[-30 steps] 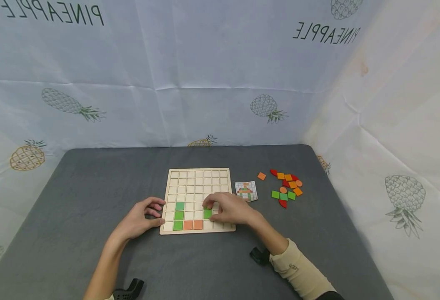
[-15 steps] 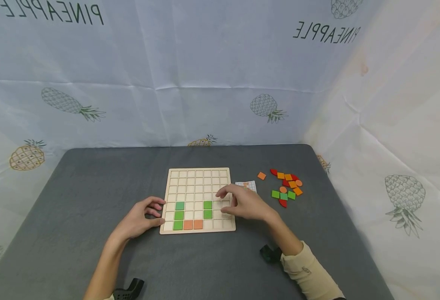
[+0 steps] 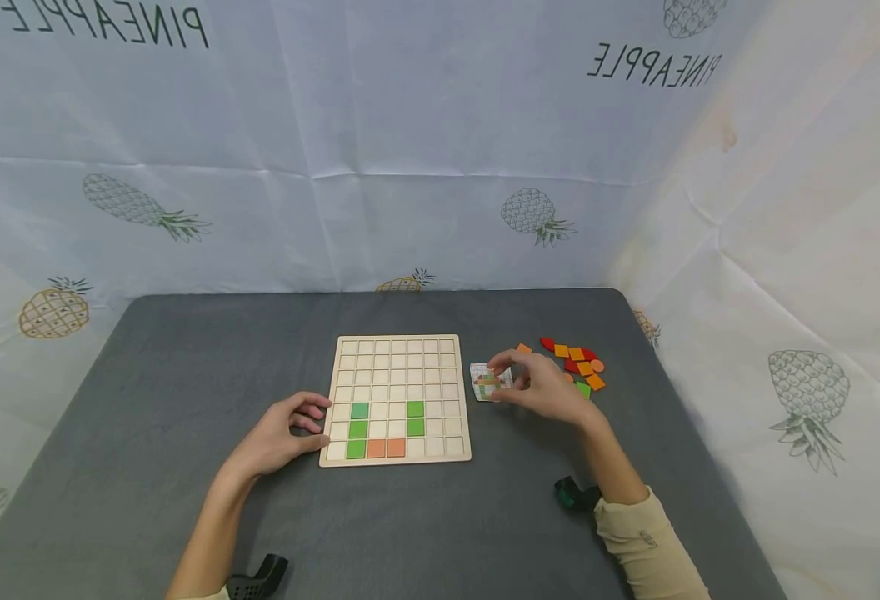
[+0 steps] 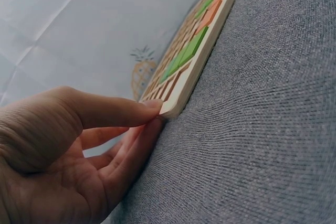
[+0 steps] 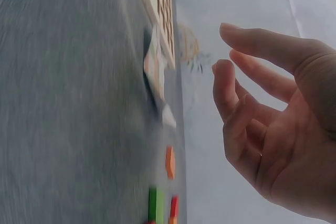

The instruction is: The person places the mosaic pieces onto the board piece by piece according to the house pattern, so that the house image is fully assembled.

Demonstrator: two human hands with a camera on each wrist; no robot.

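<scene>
My left hand [image 3: 275,435] grips the near-left edge of a wooden grid board [image 3: 388,363]; in the left wrist view the thumb lies on top at the corner, the other fingers against the side and underside. A column of green tiles [image 3: 357,429], two orange tiles [image 3: 385,449] and two more green tiles [image 3: 415,418] sit in the board's near cells. My right hand [image 3: 548,390] hovers above the right edge of a small pattern card [image 3: 482,385], fingers loosely bent and nothing between them; the right wrist view shows the same hand [image 5: 283,135] empty.
Right of the card lies a loose cluster of red, orange and green pieces [image 3: 577,355], partly hidden by the right hand. A single orange tile [image 3: 524,347] shows just behind that hand. The grey tabletop [image 3: 402,525] meets a pineapple-print curtain [image 3: 380,225] at the back.
My right hand let go of the upper green tile in the right column and moved right, off the board, past the card toward the loose pieces. The left hand stayed put.
</scene>
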